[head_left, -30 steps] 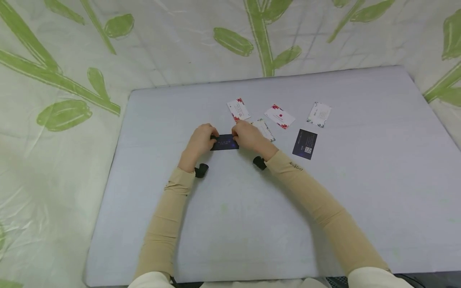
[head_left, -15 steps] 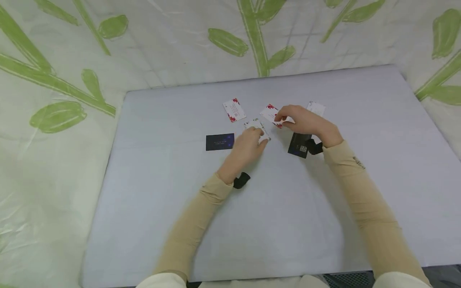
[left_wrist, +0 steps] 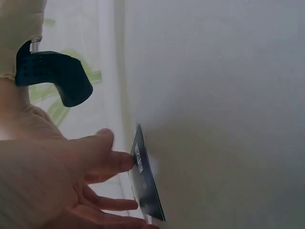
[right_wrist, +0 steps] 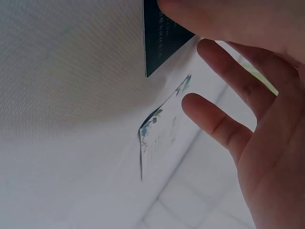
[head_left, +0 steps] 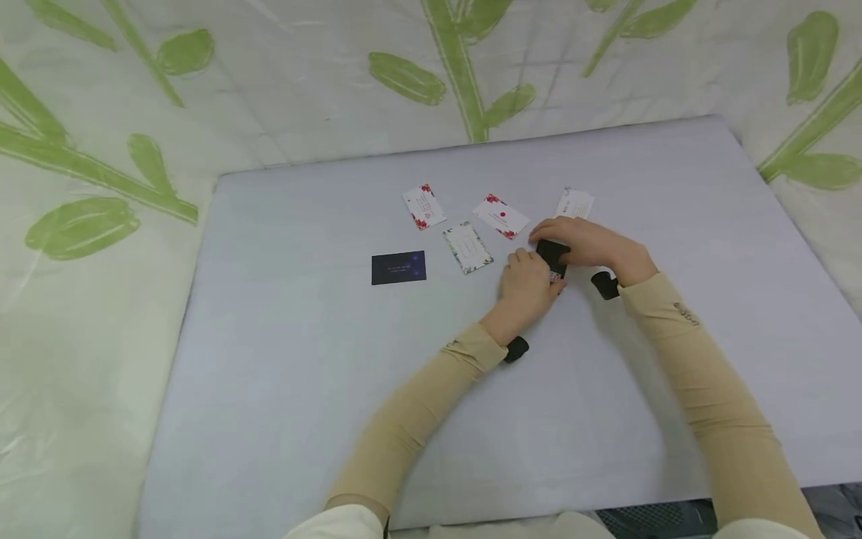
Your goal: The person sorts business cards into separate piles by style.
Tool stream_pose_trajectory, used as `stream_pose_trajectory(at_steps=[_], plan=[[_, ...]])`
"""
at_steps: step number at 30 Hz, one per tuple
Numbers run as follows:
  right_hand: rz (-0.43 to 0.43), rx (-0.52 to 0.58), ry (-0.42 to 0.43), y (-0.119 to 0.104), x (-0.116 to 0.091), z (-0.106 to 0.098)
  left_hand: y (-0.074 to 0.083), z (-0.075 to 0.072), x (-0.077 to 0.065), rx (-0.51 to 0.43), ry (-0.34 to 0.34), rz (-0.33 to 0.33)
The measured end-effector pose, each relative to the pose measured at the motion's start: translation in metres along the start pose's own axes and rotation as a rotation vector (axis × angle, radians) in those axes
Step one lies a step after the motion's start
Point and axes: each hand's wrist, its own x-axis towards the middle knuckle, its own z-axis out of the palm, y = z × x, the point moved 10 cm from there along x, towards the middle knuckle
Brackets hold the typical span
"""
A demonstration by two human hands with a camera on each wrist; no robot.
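Note:
A dark business card (head_left: 554, 253) with a QR code lies at the right of the group, partly covered by both hands. My left hand (head_left: 525, 288) holds its left and near edges; in the left wrist view, fingertips meet the edge of the dark card (left_wrist: 144, 179). From the other side my right hand (head_left: 592, 243) holds the card's far and right edges. The right wrist view shows that thumb over the dark card (right_wrist: 164, 43), with the other fingers spread beside it. A white card with leafy corners (head_left: 575, 203) lies just beyond the right hand.
Another dark card (head_left: 399, 268) lies to the left on the pale table (head_left: 303, 374). Between it and the hands are a leafy-bordered card (head_left: 468, 248) and two red-flowered cards, one farther left (head_left: 423, 206) and one nearer the hands (head_left: 501, 216). A leaf-patterned sheet (head_left: 303, 90) hangs behind.
Both hands have left the left dark card and moved right, passing over the white cards, to the dark card with the QR code. The head view has shifted slightly right.

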Motion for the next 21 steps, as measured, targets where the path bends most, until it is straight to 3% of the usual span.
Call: stream_pose_trajectory(at_steps=[4,9,15,21], plan=[[0.001,-0.005,-0.006,0.001,0.0,0.001,0.004,0.004,0.004,0.077,-0.021,-0.043],[0.014,0.003,0.003,0.003,-0.002,-0.001,-0.001,0.005,0.006,0.095,-0.054,-0.076],[0.036,0.057,0.034,0.009,-0.004,-0.003,-0.013,0.006,0.009,0.046,-0.126,-0.07],[0.119,0.128,0.057,0.019,-0.009,-0.002,-0.02,0.006,0.011,-0.075,-0.155,0.001]])
